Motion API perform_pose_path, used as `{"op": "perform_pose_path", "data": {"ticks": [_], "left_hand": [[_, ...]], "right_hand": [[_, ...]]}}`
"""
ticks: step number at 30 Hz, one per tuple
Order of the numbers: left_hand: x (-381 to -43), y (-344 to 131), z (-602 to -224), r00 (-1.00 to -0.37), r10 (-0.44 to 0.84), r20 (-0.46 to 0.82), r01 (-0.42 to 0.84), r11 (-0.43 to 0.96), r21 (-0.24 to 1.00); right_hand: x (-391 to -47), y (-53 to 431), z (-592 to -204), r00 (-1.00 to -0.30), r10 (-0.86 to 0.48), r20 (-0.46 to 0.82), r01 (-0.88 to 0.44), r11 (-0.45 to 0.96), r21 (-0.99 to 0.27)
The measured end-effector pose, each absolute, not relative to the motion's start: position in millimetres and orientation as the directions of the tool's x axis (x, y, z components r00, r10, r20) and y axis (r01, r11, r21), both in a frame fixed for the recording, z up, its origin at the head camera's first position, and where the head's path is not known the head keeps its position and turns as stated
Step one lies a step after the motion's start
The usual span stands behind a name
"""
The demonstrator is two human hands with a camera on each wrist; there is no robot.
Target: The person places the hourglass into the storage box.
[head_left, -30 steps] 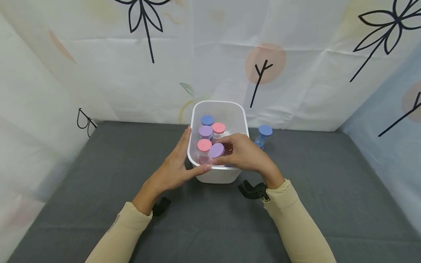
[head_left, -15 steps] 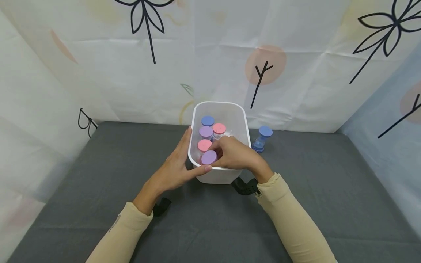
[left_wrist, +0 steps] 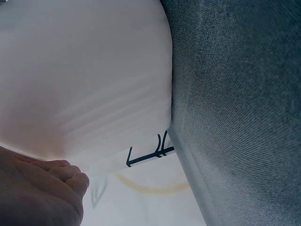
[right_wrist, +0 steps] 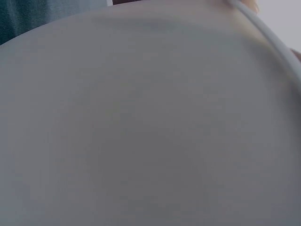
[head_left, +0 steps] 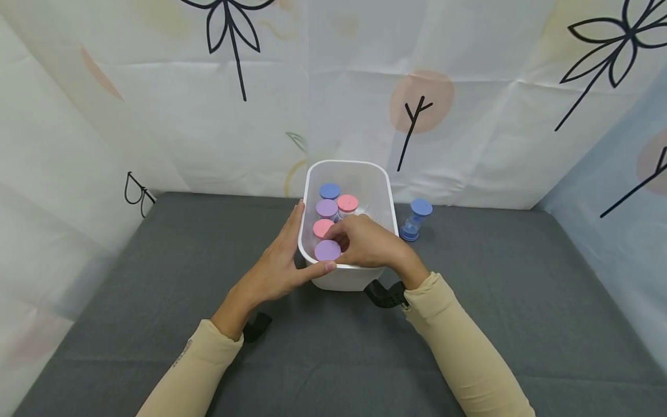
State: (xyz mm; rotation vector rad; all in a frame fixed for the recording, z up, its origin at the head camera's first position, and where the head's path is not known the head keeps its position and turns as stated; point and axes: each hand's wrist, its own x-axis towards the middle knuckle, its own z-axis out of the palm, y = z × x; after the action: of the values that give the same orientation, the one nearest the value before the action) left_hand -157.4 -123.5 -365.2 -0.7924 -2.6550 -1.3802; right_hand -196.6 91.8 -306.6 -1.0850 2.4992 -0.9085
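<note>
A white plastic bin (head_left: 346,279) stands on the dark cloth and holds several small sand timers with coloured caps. My right hand (head_left: 372,240) reaches over its near right rim and pinches a purple-capped sand timer (head_left: 327,250) in the near left corner. The timer's lower part is hidden. With fairly straight fingers along the left wall and the thumb at the near rim, my left hand (head_left: 278,260) rests against the bin. In the left wrist view, the left hand's fingers (left_wrist: 66,176) touch the bin's outer wall (left_wrist: 94,70). The bin's wall (right_wrist: 141,117) fills most of the right wrist view.
Inside the bin are a pink timer (head_left: 322,228) beside the pinched one, and farther back another purple timer (head_left: 327,208), a pink timer (head_left: 347,202) and a blue timer (head_left: 329,191). A blue sand timer (head_left: 415,220) stands upright outside, right of the bin. A patterned cloth backdrop (head_left: 344,116) rises behind.
My right hand has moved left and toward the near corner, lowering the purple sand timer in the bin. The left hand and the bin have stayed nearly still.
</note>
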Motion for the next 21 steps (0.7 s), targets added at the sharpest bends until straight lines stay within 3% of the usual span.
{"op": "perform_pose_path", "data": {"ticks": [21], "left_hand": [[-158.4, -122.6, -368.2, -0.870, 0.414, 0.266, 0.456, 0.473, 0.754]], "right_hand": [[-200.0, 85.2, -310.8, -0.660, -0.751, -0.030, -0.562, 0.519, -0.644]]}}
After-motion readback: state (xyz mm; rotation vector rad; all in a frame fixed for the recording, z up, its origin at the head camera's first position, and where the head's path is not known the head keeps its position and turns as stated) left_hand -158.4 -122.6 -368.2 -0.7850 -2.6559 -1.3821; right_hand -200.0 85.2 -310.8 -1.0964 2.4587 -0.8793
